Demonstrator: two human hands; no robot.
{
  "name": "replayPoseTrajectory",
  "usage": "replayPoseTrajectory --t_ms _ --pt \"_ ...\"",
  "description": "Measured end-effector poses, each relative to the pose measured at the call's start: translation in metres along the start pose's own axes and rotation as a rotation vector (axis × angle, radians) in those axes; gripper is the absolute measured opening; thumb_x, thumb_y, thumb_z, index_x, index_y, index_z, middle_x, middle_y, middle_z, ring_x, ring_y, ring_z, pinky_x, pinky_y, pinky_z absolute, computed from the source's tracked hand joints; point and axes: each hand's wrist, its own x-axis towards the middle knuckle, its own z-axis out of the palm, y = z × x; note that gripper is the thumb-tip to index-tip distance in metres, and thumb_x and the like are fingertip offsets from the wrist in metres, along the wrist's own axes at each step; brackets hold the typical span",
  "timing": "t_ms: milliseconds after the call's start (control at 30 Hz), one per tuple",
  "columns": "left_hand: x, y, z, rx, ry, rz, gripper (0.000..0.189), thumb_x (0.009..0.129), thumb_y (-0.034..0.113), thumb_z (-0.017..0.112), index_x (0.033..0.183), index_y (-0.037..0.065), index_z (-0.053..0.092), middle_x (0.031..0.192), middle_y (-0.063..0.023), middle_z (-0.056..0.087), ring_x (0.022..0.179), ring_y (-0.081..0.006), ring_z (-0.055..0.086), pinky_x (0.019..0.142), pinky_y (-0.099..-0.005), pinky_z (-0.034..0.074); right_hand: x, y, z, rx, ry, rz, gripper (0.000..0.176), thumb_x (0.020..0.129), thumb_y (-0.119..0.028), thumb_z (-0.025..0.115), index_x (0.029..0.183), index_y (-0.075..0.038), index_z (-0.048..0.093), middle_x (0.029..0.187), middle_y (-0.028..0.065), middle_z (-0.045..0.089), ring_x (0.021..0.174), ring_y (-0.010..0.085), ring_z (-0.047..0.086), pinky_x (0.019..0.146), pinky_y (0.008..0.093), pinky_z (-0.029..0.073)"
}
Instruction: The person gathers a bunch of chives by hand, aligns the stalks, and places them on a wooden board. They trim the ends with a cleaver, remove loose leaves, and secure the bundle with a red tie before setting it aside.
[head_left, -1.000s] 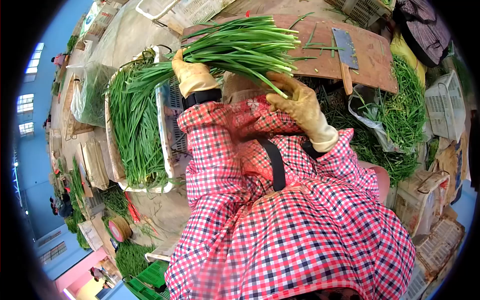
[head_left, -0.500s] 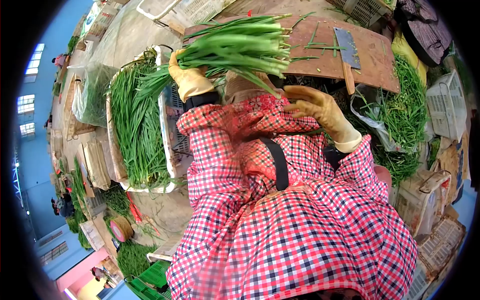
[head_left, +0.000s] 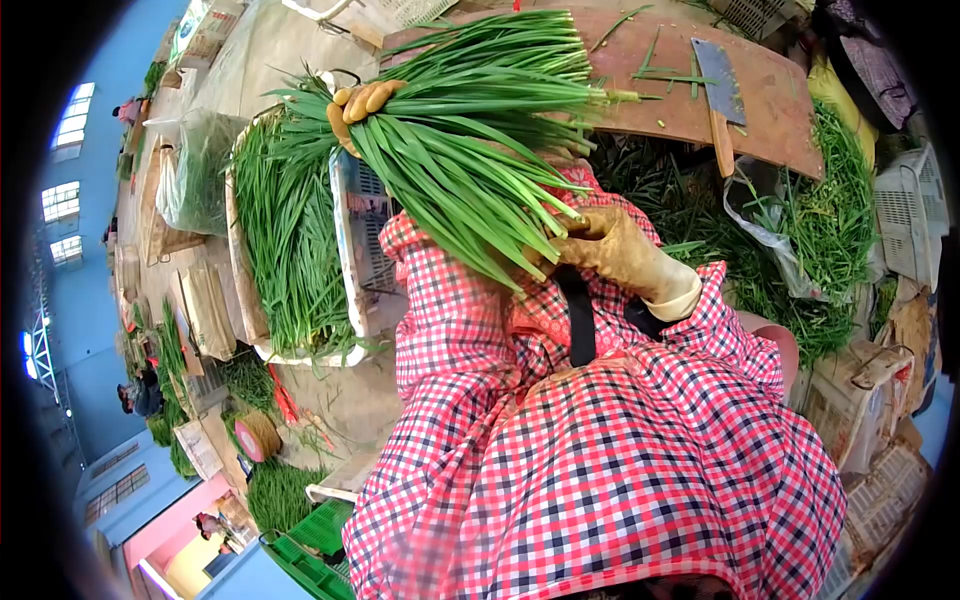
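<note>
Chive bunch, left of the cleaver and partly over the wooden bench. Long axis: left to right, narrow leaf tips left, pale, firm stem ends right; the nearer portion fans toward the near right. Left hand, in a tan glove, closes around the leaves; right hand, in a stained glove, curls at the nearest stems, fingertips partly hidden.

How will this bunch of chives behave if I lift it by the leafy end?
The chives will probably flex: their long, thin leaves curve outward from the left hand. Strands may slip or splay, since no tie is visible and the bunch fans into sections. It looks fairly light for its length, being slender leaves.
</note>
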Motion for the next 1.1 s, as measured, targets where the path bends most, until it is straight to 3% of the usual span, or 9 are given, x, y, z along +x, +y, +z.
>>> replayPoseTrajectory --t_ms 167,333,433,533,667,733,900,1000,1100 --pt "0.013 -0.002 -0.013 -0.053 -0.301 0.083 0.039 0.102 0.014 0.044 0.064 0.019 0.054 0.061 0.0062 0.052 0.072 -0.0054 0.055 0.080 -0.0267 0.043 -0.023 -0.004 -0.006 -0.192 -0.085 0.015 0.018 0.092 -0.015 0.065 0.090 0.001 0.071 0.079 0.0038 0.069 0.070 0.0092 0.062 0.063 0.0240 0.051" --pt "0.002 0.050 -0.024 0.120 -0.126 0.020 0.048 0.104 0.020 0.035 0.057 0.023 0.048 0.062 0.0091 0.052 0.069 -0.0038 0.054 0.075 -0.0232 0.042 -0.042 -0.005 -0.046 -0.281 0.243 0.092 0.032 0.095 -0.028 0.063 0.085 0.001 0.070 0.079 0.0049 0.069 0.064 0.0092 0.061 0.059 0.0225 0.050" --pt "0.003 0.040 -0.026 0.741 0.304 0.592 0.046 0.103 0.021 0.038 0.059 0.023 0.048 0.061 0.0087 0.051 0.067 -0.0041 0.052 0.076 -0.0237 0.041 -0.026 -0.009 -0.041 -0.504 0.203 -0.321 0.042 0.099 -0.038 0.056 0.100 0.001 0.068 0.080 0.0048 0.069 0.072 0.0122 0.064 0.068 0.0262 0.052" --pt "0.006 0.020 -0.025 1.388 0.734 1.087 0.041 0.102 0.020 0.042 0.063 0.021 0.050 0.059 0.0084 0.047 0.063 -0.0048 0.048 0.080 -0.0272 0.039 0.000 -0.010 -0.007 -0.397 0.200 -0.349 0.039 0.099 -0.037 0.056 0.109 -0.001 0.066 0.086 0.0095 0.069 0.076 0.0182 0.064 0.071 0.0311 0.051" --pt "-0.002 0.010 -0.012 1.489 0.785 0.954 0.036 0.102 0.015 0.040 0.068 0.020 0.051 0.055 0.0082 0.038 0.058 -0.0068 0.041 0.087 -0.0343 0.035 0.019 -0.013 0.021 -0.621 0.174 -0.237 0.024 0.095 -0.026 0.061 0.105 -0.004 0.068 0.084 0.0110 0.067 0.067 0.0226 0.061 0.061 0.0316 0.049" --pt "-0.004 0.007 -0.005 1.417 0.803 0.957 0.036 0.101 0.015 0.037 0.068 0.020 0.050 0.054 0.0089 0.034 0.058 -0.0070 0.040 0.088 -0.0342 0.033 0.010 0.000 0.011 -0.931 0.087 -0.628 0.015 0.088 -0.016 0.065 0.098 -0.006 0.070 0.079 0.0083 0.067 0.066 0.0196 0.062 0.056 0.0297 0.049" --pt "-0.006 0.049 -0.038 1.383 0.702 1.039 0.040 0.098 0.013 0.037 0.061 0.022 0.047 0.053 0.0104 0.040 0.055 -0.0034 0.039 0.072 -0.0231 0.034 -0.018 0.007 -0.045 -0.377 0.451 -0.143 0.021 0.093 -0.024 0.066 0.104 -0.006 0.069 0.087 0.0027 0.070 0.073 0.0141 0.064 0.067 0.0276 0.053" --pt "0.000 0.036 -0.024 1.400 0.658 1.041 0.038 0.096 0.014 0.043 0.059 0.023 0.048 0.054 0.0111 0.043 0.054 -0.0018 0.040 0.069 -0.0223 0.035 0.000 -0.031 -0.049 -0.768 0.702 -0.782 0.030 0.090 -0.028 0.068 0.112 -0.008 0.066 0.099 0.0035 0.069 0.087 0.0178 0.064 0.076 0.0325 0.052" --pt "0.014 0.024 -0.026 0.968 0.206 0.842 0.036 0.097 0.016 0.046 0.062 0.021 0.052 0.057 0.0098 0.049 0.057 -0.0045 0.046 0.075 -0.0258 0.037 0.024 -0.070 -0.031 -1.102 0.734 -1.083 0.031 0.088 -0.030 0.069 0.112 -0.009 0.065 0.098 0.0043 0.067 0.090 0.0206 0.063 0.075 0.0353 0.051"
